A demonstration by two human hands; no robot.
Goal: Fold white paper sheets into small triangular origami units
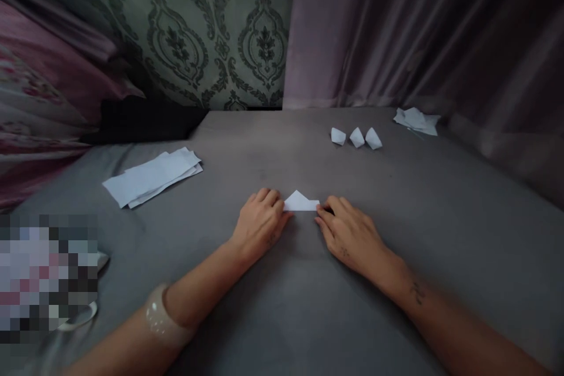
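Observation:
A small folded sheet of white paper lies between my hands, low over the grey cloth surface. Its upper edge rises to a point, and its lower edge is straight. My left hand pinches the left end, covering part of it. At the right end, the thumb and fingers of my right hand close on the corner. Three folded white paper shapes stand in a row beyond my right hand.
A stack of white paper strips lies at the left. Crumpled paper pieces sit at the far right near the curtain. Black cloth lies at the back left, and a blurred-out item is at the near left.

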